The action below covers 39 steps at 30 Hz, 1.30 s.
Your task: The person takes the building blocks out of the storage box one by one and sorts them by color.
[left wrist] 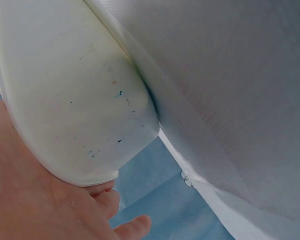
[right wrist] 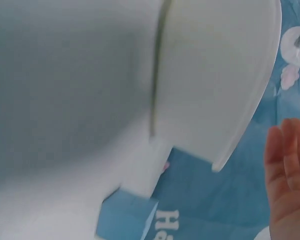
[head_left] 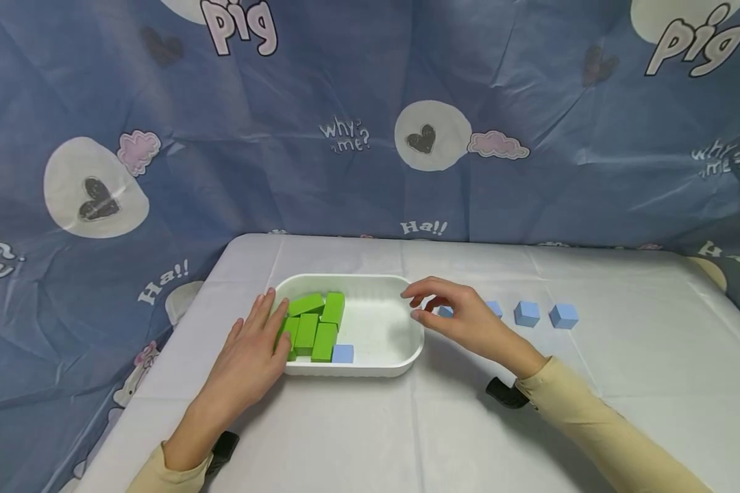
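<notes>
A white oval-ended tray [head_left: 382, 370] stands on the table with several green blocks [head_left: 306, 334] in its left half. One blue cube [head_left: 342, 354] lies beside them at the tray's near wall. My left hand [head_left: 254, 354] rests over the tray's left rim, fingers extended and thumb toward the green blocks. At the right rim hovers my right hand [head_left: 462, 318], its fingers loosely bent and nothing between them. Behind it, partly covered, is a blue cube [head_left: 445, 311]; the right wrist view also has a cube [right wrist: 126, 215] below the tray's end.
To the right of the tray, more blue cubes [head_left: 527, 313] sit in a row on the white-covered table [head_left: 499, 438]. A blue printed cloth [head_left: 345, 185] hangs behind the table's far edge. Dark wrist bands [head_left: 507, 393] sit at both cuffs.
</notes>
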Motion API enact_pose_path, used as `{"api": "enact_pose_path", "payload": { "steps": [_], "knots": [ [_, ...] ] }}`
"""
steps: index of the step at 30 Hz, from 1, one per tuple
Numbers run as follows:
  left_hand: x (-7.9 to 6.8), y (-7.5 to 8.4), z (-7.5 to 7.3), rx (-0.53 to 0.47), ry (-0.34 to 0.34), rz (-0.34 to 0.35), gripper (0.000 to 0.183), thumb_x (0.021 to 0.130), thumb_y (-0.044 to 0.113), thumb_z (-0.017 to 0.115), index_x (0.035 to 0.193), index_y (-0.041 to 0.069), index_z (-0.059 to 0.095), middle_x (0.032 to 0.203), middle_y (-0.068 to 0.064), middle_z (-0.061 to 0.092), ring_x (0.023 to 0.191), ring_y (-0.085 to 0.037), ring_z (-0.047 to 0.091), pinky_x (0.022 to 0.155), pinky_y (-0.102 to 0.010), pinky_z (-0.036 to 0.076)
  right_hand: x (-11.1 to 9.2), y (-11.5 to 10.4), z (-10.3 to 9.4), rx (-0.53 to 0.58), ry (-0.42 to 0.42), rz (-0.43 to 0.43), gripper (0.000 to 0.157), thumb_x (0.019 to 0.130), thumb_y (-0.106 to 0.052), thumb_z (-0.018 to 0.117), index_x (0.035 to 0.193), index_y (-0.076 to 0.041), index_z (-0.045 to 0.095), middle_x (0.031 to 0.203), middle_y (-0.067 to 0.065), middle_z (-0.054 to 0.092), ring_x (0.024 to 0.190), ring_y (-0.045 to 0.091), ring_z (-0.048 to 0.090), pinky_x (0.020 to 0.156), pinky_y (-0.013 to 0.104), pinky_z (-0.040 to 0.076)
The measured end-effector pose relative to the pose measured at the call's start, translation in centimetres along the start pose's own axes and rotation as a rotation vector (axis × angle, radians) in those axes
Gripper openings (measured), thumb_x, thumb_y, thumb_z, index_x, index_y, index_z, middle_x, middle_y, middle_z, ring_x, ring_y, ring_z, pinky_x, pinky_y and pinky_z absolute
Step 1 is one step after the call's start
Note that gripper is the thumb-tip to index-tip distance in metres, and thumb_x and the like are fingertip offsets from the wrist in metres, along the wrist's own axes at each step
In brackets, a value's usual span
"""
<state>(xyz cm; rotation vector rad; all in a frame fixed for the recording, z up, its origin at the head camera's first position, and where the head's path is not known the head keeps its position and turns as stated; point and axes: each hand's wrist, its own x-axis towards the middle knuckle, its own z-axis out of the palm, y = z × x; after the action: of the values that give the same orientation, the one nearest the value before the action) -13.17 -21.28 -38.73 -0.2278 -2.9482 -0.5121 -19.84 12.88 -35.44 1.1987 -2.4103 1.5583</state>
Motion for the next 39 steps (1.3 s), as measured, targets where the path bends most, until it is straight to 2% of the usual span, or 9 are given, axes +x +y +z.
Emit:
{"api": "enact_pose_path", "payload": {
  "steps": [3, 8, 12, 17, 19, 23, 26, 30, 39],
  "knots": [
    [0.0, 0.0, 0.1, -0.005, 0.002, 0.004, 0.056, 0.104, 0.028, 0.037, 0.154, 0.004, 0.031, 0.163, -0.014, 0.012, 0.149, -0.031, 0.009, 0.112, -0.063, 0.015, 0.6, 0.6, 0.9, 0.018, -0.047, -0.014, 0.031, 0.091, 0.001, 0.068, 0.119, -0.013, 0.066, 0.116, -0.002, 0.064, 0.102, 0.023, 0.062, 0.085, 0.033, 0.053],
    [0.0, -0.1, 0.0, -0.008, 0.000, 0.006, 0.056, 0.104, 0.028, 0.037, 0.154, 0.004, 0.031, 0.163, -0.014, 0.012, 0.149, -0.031, 0.009, 0.112, -0.063, 0.014, 1.4, 0.4, 2.1, 0.031, -0.211, -0.025, 0.031, 0.093, -0.002, 0.065, 0.121, -0.015, 0.065, 0.118, -0.003, 0.064, 0.102, 0.021, 0.064, 0.088, 0.032, 0.052],
    [0.0, 0.0, 0.0, -0.003, 0.001, 0.007, 0.056, 0.104, 0.029, 0.036, 0.154, 0.003, 0.031, 0.163, -0.015, 0.012, 0.149, -0.031, 0.009, 0.112, -0.063, 0.015, 2.3, 0.3, 3.0, -0.001, -0.318, -0.009, 0.032, 0.094, -0.002, 0.064, 0.123, -0.016, 0.064, 0.116, -0.001, 0.065, 0.104, 0.021, 0.063, 0.089, 0.030, 0.051],
    [0.0, 0.1, -0.2, -0.008, 0.003, 0.005, 0.055, 0.104, 0.027, 0.038, 0.154, 0.003, 0.032, 0.163, -0.015, 0.013, 0.149, -0.032, 0.010, 0.111, -0.064, 0.015, 3.6, 0.2, 4.1, 0.004, -0.454, 0.097, 0.032, 0.094, 0.000, 0.062, 0.125, -0.010, 0.063, 0.121, 0.008, 0.065, 0.110, 0.024, 0.062, 0.090, 0.026, 0.050],
    [0.0, 0.1, -0.2, -0.007, 0.002, 0.005, 0.055, 0.104, 0.027, 0.038, 0.153, 0.003, 0.032, 0.163, -0.016, 0.013, 0.149, -0.032, 0.010, 0.111, -0.064, 0.015, 4.0, 0.1, 4.5, -0.009, -0.520, 0.152, 0.033, 0.094, -0.001, 0.061, 0.126, -0.009, 0.062, 0.124, 0.007, 0.063, 0.112, 0.022, 0.062, 0.091, 0.024, 0.050],
    [-0.1, 0.1, -0.1, -0.004, 0.004, 0.008, 0.056, 0.104, 0.027, 0.039, 0.154, 0.003, 0.032, 0.162, -0.016, 0.014, 0.149, -0.032, 0.010, 0.111, -0.064, 0.015, 4.8, 0.0, 5.3, -0.058, -0.625, 0.185, 0.036, 0.092, -0.001, 0.063, 0.127, -0.007, 0.061, 0.125, 0.003, 0.063, 0.113, 0.019, 0.061, 0.090, 0.020, 0.049],
    [-0.1, 0.1, 0.0, -0.001, 0.004, 0.008, 0.056, 0.104, 0.027, 0.039, 0.154, 0.003, 0.031, 0.163, -0.016, 0.013, 0.149, -0.032, 0.010, 0.111, -0.064, 0.015, 5.3, 0.3, 6.0, -0.064, -0.663, 0.187, 0.037, 0.091, 0.000, 0.064, 0.127, -0.009, 0.062, 0.123, -0.001, 0.063, 0.112, 0.016, 0.062, 0.090, 0.020, 0.048],
    [-0.1, 0.1, -0.1, 0.002, -0.001, 0.010, 0.056, 0.104, 0.028, 0.038, 0.154, 0.003, 0.031, 0.163, -0.016, 0.013, 0.149, -0.032, 0.010, 0.111, -0.064, 0.015, 5.7, 1.0, 6.7, -0.017, -0.689, 0.194, 0.038, 0.090, 0.004, 0.062, 0.125, -0.010, 0.063, 0.119, -0.003, 0.063, 0.109, 0.013, 0.062, 0.093, 0.022, 0.048],
    [-0.1, 0.1, -0.3, -0.001, -0.006, 0.010, 0.055, 0.104, 0.028, 0.037, 0.153, 0.003, 0.033, 0.163, -0.016, 0.013, 0.149, -0.032, 0.010, 0.111, -0.064, 0.015, 6.1, 1.5, 7.4, 0.102, -0.721, 0.193, 0.038, 0.087, 0.013, 0.056, 0.120, -0.004, 0.059, 0.112, 0.003, 0.061, 0.100, 0.017, 0.064, 0.091, 0.027, 0.050]
  ]
}}
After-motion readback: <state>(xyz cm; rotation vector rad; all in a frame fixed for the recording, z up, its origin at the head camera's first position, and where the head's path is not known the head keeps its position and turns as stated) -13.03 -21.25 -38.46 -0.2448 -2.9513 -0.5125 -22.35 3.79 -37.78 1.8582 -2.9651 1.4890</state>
